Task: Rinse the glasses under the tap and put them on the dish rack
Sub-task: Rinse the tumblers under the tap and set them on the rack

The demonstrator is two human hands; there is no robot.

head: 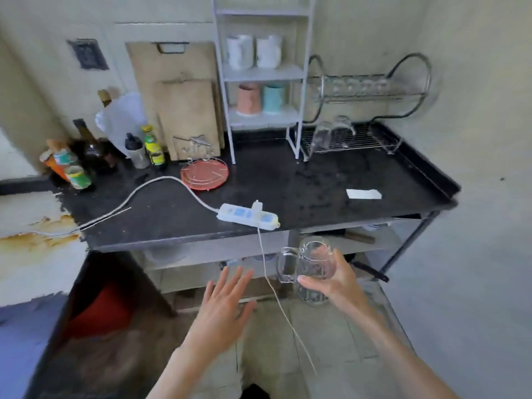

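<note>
**Glass mug on its way to the rack**

The right hand (335, 279) grips a glass mug (312, 269) around its body, handle pointing left, held in the air below the front edge of the black counter (316, 180). The left hand (223, 300) hangs free with fingers spread, holding nothing. The dish rack (354, 139) stands at the back right, two glasses (332, 133) already on its lower tier. I'd say lift the mug clear of the counter edge, keep away from the power strip (247, 216) and its dangling cord, then set it beside the others without knocking them.
</note>
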